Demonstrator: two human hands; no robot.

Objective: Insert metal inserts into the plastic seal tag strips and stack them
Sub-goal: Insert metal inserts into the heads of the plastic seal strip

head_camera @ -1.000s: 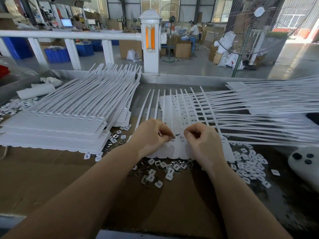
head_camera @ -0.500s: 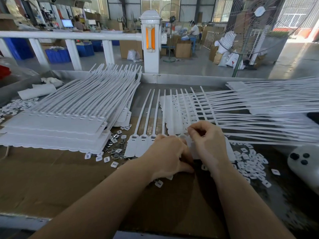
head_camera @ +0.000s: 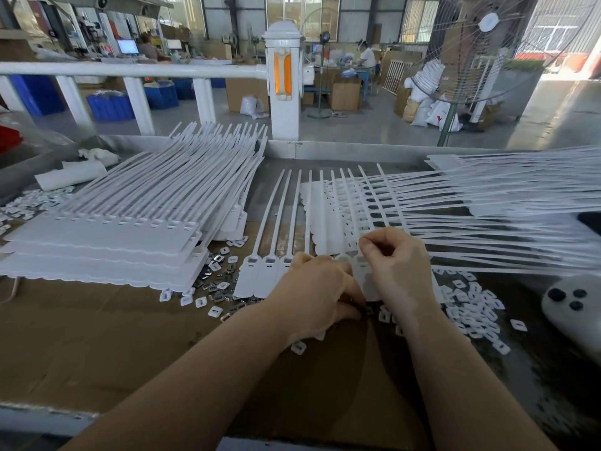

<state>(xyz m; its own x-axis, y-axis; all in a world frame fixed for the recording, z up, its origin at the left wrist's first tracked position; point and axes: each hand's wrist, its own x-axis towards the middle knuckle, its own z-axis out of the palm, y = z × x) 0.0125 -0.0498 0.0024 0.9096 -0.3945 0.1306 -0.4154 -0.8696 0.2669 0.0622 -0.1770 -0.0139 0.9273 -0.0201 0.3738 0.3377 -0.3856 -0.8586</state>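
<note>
A white seal tag strip (head_camera: 260,278) lies flat on the cardboard in front of me, tails pointing away. My right hand (head_camera: 398,268) hovers over the strip's right part, thumb and forefinger pinching a small dark metal insert at a tag head. My left hand (head_camera: 318,294) covers the strip's middle, its fingers curled down and pinching a metal insert (head_camera: 366,310) at the strip's near edge. Loose metal inserts (head_camera: 213,283) lie scattered left of the strip. A stack of strips (head_camera: 97,236) sits at the left.
Another pile of strips (head_camera: 504,196) fans across the right. Small white plastic caps (head_camera: 471,309) litter the table to the right of my hands. A white device with black buttons (head_camera: 572,304) lies at the right edge. A white rail (head_camera: 130,70) and a fan (head_camera: 455,60) stand behind.
My left hand has moved from the tag heads down and right to the strip's near edge, uncovering the strip's left tags. My right hand stays pinched at the tag heads.
</note>
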